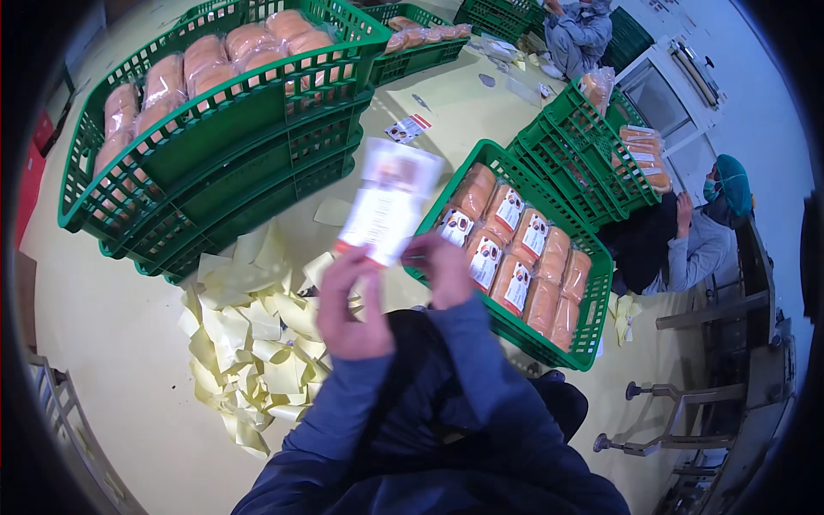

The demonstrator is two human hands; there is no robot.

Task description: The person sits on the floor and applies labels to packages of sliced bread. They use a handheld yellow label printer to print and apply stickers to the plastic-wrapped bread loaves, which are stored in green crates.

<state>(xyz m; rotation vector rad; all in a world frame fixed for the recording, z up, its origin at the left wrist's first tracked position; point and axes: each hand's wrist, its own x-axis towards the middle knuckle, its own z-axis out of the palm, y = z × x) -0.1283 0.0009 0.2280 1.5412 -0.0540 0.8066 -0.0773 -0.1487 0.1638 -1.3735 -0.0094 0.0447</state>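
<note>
A white label (384,210) with a printed picture and a red lower edge is held up in front of me, blurred by motion. My left hand (354,313) pinches it by the lower edge between thumb and fingers. At its lower right corner, the closed fingertips of my right hand (446,270) meet the edge. Just beyond that hand stands a green crate (592,330) with two rows of wrapped bread loaves (542,305). Several of these loaves carry labels like this one on top; the loaves at the near right and the far left corner show none.
Stacked green crates (249,167) of wrapped loaves stand at the left. Crumpled yellowish backing papers (257,343) pile on the floor beside me. More crates (571,163) stand at right, near a seated person (699,245) in a green cap. Another person (579,39) sits far back. Metal machine legs (687,421) are lower right.
</note>
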